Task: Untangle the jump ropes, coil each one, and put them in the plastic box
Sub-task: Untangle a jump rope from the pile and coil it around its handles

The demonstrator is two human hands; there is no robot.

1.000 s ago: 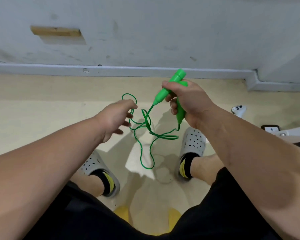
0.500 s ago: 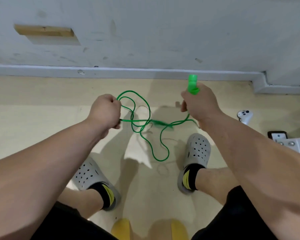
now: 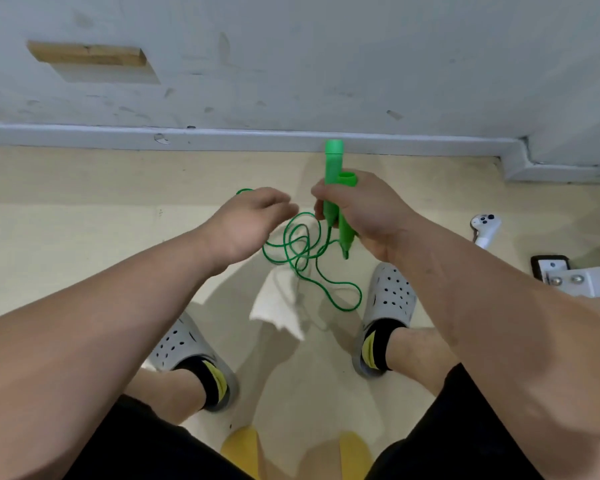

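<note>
While right hand [image 3: 368, 216] grips 2 handles [image 3: 333, 168], left hand [image 3: 246, 223] amid rope loops [image 3: 302, 244].

Smooth green plastic handles [image 3: 334, 174], thin glossy cord [image 3: 303, 251], perforated matt grey clogs [image 3: 392, 296], scuffed painted wall [image 3: 291, 64].

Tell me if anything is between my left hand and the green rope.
Nothing visible. The left hand is at the green rope, one loop peeking out behind it; the right hand grips both handles.

My forearms [image 3: 118, 323] are bare. I wear black shorts [image 3: 465, 431], grey perforated clogs [image 3: 392, 292] and black socks [image 3: 378, 337] with yellow patches.
</note>
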